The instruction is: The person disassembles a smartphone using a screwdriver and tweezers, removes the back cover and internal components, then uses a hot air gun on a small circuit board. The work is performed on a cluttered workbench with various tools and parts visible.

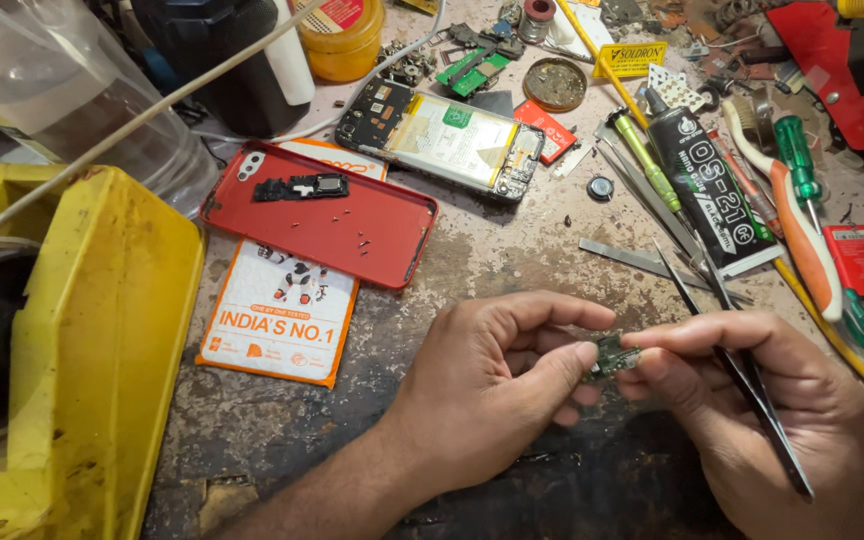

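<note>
Bright, even light is falling from above.
Soft shadows are pooling under the hands; frame edges are bending slightly.

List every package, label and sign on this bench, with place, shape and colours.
Orange and white card packet: flat, under the red phone back cover.
Black tube: right of centre, white lettering.
Yellow sign: top, small rectangle.
Red packet: far right, flat.
Yellow jar: top, red label.
</note>
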